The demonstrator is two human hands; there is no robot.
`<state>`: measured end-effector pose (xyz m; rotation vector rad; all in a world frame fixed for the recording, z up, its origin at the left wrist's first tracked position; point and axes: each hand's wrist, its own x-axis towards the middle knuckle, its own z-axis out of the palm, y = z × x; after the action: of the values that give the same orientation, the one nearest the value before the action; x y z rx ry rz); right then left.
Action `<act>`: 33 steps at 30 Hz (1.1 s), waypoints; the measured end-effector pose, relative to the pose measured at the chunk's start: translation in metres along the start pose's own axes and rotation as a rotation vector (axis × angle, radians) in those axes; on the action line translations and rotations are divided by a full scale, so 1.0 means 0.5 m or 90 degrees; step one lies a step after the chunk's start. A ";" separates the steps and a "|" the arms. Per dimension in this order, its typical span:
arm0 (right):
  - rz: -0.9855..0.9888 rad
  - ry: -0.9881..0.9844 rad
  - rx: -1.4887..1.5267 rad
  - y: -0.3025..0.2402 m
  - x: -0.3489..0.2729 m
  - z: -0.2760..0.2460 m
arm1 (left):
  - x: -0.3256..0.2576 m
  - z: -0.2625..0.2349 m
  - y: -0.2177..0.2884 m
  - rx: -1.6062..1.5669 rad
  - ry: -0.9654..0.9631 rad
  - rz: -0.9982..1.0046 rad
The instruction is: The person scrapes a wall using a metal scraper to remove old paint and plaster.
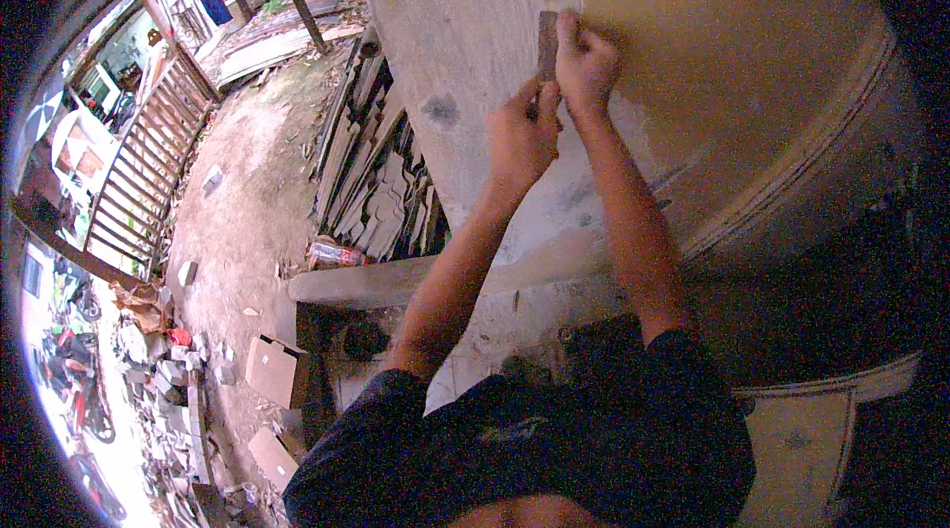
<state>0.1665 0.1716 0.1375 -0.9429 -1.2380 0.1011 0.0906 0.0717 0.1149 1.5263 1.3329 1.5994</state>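
Note:
Both hands are together on a broad wooden panel [465,23], pale grey on the left and coated yellowish brown on the right. Between them stands a narrow, flat, dark brown block [547,38], its edge against the panel; its exact kind I cannot make out. My right hand [588,68] is closed on the block's right side, thumb along it. Closed at the block's lower end is my left hand [524,137], fingers and thumb pinching it. The coating's ragged border runs beside the hands.
A curved raised rim [792,187] bounds the panel at right, and a thick ledge [366,283] lies nearer me. Stacked wood offcuts [381,177] fill the space left of the panel. Farther left are a dirt path [237,182], a slatted railing [148,172] and a cardboard box [274,370].

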 end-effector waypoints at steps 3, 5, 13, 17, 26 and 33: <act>0.049 -0.025 0.055 -0.054 0.044 -0.004 | 0.015 -0.010 0.057 0.029 -0.002 0.018; -0.003 -0.020 0.015 -0.038 0.052 -0.005 | 0.013 -0.011 0.060 0.013 -0.021 -0.004; 0.041 0.010 0.021 -0.043 0.052 -0.009 | 0.020 -0.003 0.060 -0.005 -0.032 -0.005; 0.064 -0.037 -0.052 -0.006 0.034 -0.028 | 0.016 0.011 0.021 -0.067 -0.058 -0.060; 0.145 -0.047 -0.144 0.067 0.030 -0.006 | 0.023 0.015 -0.053 0.007 -0.078 -0.030; 0.222 -0.106 -0.063 0.213 0.043 -0.034 | 0.002 0.049 -0.070 -0.038 -0.043 0.135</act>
<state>0.2324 0.2413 0.0835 -1.2518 -1.2277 0.4031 0.1055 0.0915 0.0803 1.7157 1.1076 1.6822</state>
